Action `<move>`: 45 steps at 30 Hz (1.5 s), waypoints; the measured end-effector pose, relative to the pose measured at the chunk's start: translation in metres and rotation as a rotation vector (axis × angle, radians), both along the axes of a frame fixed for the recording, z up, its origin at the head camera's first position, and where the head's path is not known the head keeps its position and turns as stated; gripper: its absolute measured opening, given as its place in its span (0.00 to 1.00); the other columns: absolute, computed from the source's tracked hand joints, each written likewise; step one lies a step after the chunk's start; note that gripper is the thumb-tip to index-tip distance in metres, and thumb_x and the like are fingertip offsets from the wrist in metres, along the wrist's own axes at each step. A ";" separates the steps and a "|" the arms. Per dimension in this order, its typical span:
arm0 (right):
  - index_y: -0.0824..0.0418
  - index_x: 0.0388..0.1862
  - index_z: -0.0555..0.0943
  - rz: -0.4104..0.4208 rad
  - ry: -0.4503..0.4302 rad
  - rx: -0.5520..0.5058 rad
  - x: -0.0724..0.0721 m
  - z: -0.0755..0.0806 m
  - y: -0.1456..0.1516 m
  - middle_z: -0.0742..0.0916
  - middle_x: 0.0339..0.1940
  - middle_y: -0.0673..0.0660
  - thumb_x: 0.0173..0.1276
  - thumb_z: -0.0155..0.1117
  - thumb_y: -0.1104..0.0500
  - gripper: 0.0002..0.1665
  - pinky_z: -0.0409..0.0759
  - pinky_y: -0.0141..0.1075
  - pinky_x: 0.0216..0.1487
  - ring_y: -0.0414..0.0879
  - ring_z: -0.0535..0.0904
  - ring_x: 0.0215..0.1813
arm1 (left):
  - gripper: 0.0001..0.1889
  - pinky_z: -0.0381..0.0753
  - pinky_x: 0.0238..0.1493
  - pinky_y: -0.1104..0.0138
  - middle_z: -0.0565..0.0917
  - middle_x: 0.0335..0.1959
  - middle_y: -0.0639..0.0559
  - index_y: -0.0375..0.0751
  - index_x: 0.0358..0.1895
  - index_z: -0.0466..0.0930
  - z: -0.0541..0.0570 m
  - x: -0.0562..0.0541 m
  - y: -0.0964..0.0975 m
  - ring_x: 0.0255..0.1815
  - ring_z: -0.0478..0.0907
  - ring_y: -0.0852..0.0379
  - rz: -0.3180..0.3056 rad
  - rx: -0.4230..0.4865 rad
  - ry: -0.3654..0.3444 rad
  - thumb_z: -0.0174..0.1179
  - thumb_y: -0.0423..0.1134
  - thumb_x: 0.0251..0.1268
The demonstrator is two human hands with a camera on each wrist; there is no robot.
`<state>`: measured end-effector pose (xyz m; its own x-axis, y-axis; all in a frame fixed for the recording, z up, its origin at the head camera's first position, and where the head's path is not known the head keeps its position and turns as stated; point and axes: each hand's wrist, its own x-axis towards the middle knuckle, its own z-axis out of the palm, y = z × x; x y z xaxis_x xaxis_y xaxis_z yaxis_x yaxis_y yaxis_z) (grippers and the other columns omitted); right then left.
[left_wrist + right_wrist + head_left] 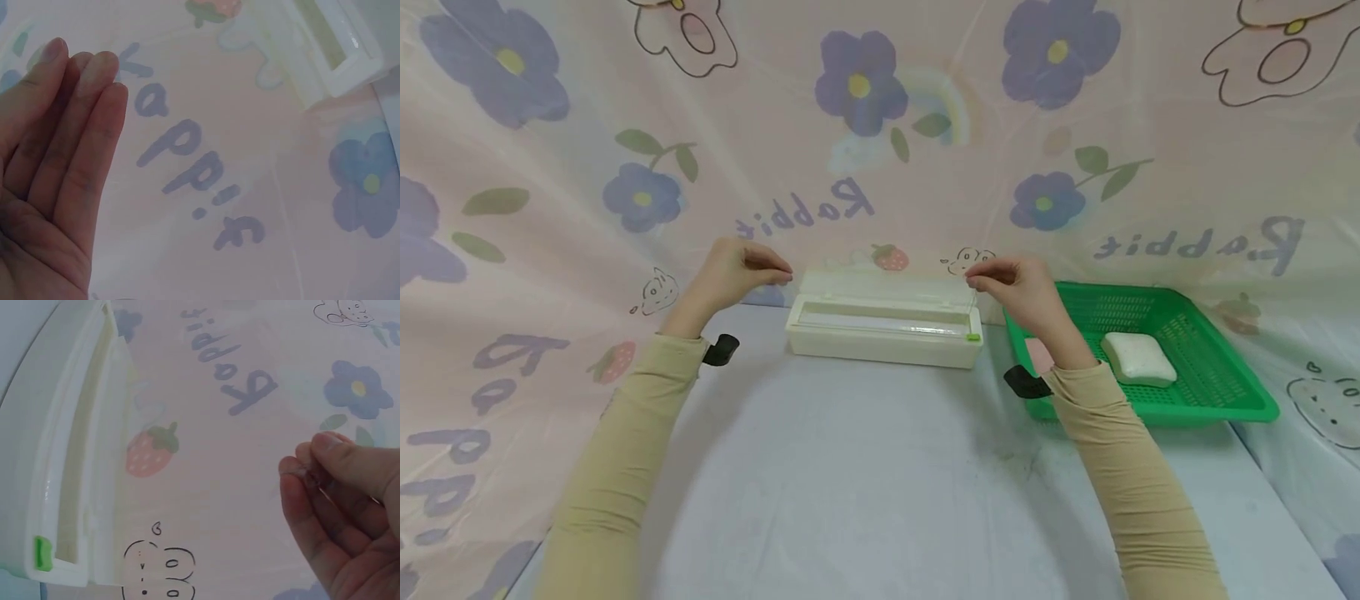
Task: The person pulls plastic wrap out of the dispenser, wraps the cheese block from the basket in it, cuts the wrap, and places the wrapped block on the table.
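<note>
In the head view, near the centre, the left hand [730, 271] and right hand [1018, 292] pinch clear film [304, 470] above a white box [883, 343]. Left wrist view: fingertips gathered, upper left; right wrist view: film pinched, lower right.

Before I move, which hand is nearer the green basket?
The right hand, which overlaps the green basket in the head view; the left hand is by the left end of the white box.
</note>
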<state>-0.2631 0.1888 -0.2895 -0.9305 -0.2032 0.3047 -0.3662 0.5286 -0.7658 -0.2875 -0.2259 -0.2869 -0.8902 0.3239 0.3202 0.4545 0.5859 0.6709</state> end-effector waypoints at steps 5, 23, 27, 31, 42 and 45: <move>0.60 0.42 0.86 0.009 0.032 -0.013 0.008 0.008 0.000 0.87 0.41 0.56 0.66 0.66 0.58 0.09 0.79 0.30 0.45 0.44 0.83 0.43 | 0.06 0.82 0.34 0.67 0.87 0.33 0.50 0.42 0.37 0.88 0.009 0.007 -0.002 0.32 0.83 0.57 0.006 0.008 0.007 0.69 0.38 0.57; 0.63 0.40 0.86 0.063 0.175 -0.055 0.030 0.028 0.000 0.88 0.38 0.55 0.64 0.67 0.61 0.07 0.81 0.29 0.43 0.41 0.84 0.40 | 0.06 0.80 0.37 0.73 0.87 0.35 0.47 0.40 0.37 0.88 0.036 0.036 0.000 0.34 0.83 0.61 0.020 0.079 0.073 0.69 0.35 0.56; 0.62 0.39 0.87 0.073 0.184 -0.069 0.038 0.034 -0.001 0.88 0.38 0.55 0.64 0.67 0.62 0.07 0.81 0.29 0.42 0.41 0.84 0.40 | 0.06 0.80 0.39 0.73 0.87 0.35 0.48 0.40 0.37 0.88 0.040 0.040 -0.002 0.35 0.83 0.60 0.011 0.103 0.087 0.69 0.35 0.56; 0.63 0.39 0.87 0.086 0.213 -0.066 0.046 0.040 -0.002 0.88 0.38 0.57 0.64 0.67 0.64 0.06 0.81 0.28 0.41 0.41 0.84 0.39 | 0.06 0.81 0.41 0.72 0.87 0.35 0.49 0.39 0.38 0.88 0.045 0.043 -0.004 0.35 0.84 0.60 -0.012 0.123 0.089 0.68 0.34 0.57; 0.62 0.40 0.87 0.098 0.274 -0.047 0.064 0.049 0.001 0.88 0.37 0.53 0.62 0.68 0.67 0.07 0.79 0.27 0.44 0.40 0.82 0.41 | 0.08 0.80 0.41 0.73 0.87 0.36 0.50 0.40 0.39 0.88 0.060 0.057 -0.004 0.36 0.84 0.58 -0.013 0.131 0.084 0.70 0.35 0.55; 0.64 0.38 0.87 0.145 0.342 -0.049 0.071 0.047 0.002 0.88 0.36 0.55 0.59 0.68 0.72 0.09 0.80 0.27 0.42 0.39 0.83 0.39 | 0.08 0.80 0.40 0.73 0.87 0.36 0.51 0.40 0.39 0.88 0.061 0.064 -0.006 0.36 0.84 0.58 -0.022 0.118 0.067 0.70 0.36 0.55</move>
